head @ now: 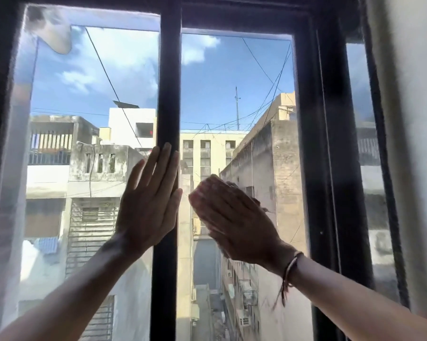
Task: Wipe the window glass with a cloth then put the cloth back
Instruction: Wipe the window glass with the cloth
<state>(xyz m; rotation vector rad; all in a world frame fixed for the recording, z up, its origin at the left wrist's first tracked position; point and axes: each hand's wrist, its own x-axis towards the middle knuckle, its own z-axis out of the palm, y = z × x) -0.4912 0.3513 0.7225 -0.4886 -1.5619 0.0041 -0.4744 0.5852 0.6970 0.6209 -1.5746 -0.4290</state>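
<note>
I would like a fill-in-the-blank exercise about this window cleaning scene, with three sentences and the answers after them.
1. The left hand lies flat against the dark middle ____ of the window.
2. The right hand presses the cloth on the ____ pane.
3. A bracelet sits on the ____ wrist.

Missing words: frame; right; right

The left hand (pixel 148 203) lay flat, fingers (pixel 167 158) spread, against the dark centre post (pixel 168 82). Right of the post, the right hand (pixel 234 217) pressed a barely visible cloth (pixel 255 200) to the window glass (pixel 237 94).
</note>
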